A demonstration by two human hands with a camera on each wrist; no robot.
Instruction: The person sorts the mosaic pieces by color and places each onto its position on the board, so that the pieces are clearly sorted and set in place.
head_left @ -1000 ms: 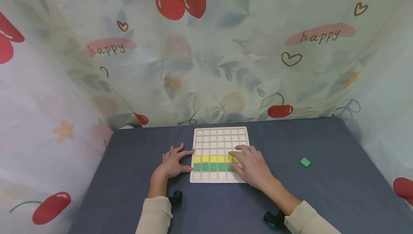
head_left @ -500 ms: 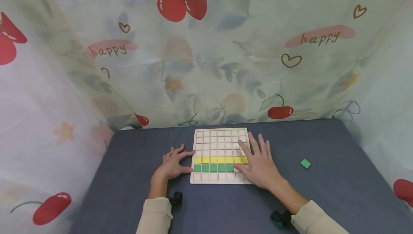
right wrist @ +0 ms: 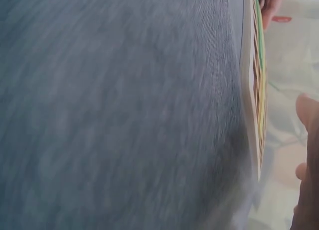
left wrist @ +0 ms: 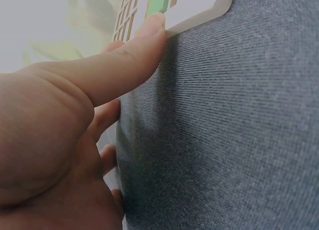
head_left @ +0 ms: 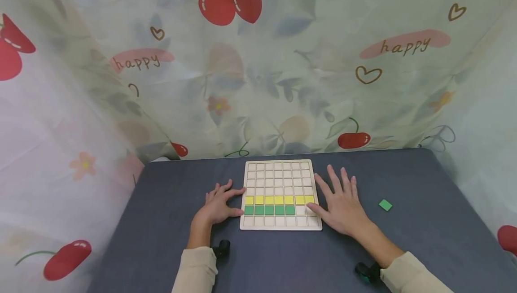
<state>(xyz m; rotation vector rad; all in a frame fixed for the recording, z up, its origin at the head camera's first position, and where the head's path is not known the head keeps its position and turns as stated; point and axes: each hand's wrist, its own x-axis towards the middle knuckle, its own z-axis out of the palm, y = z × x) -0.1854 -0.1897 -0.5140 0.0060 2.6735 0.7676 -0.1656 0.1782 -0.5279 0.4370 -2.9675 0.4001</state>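
Note:
A pale wooden grid board (head_left: 278, 179) lies on the dark table. Across it runs a row of yellow square tiles (head_left: 278, 200). Nearer the person is a row of green tiles (head_left: 269, 210), with pale cells at its right end. My left hand (head_left: 216, 207) touches the board's left edge with thumb and forefinger; in the left wrist view the thumb (left wrist: 134, 58) lies against the rim. My right hand (head_left: 343, 210), fingers spread and holding nothing, hovers at the right edge, its thumb over the board. A loose green tile (head_left: 385, 205) lies right of that hand.
The table is covered in dark grey-blue cloth (head_left: 161, 221). A patterned curtain (head_left: 262, 82) with cherries closes off the back and both sides. Black wrist cameras sit below each hand, the right one (head_left: 368, 273) close above the cloth.
My right hand has moved right off the board, its fingers straightening and spreading, uncovering the right ends of the tile rows. The left hand stays at the board's left edge.

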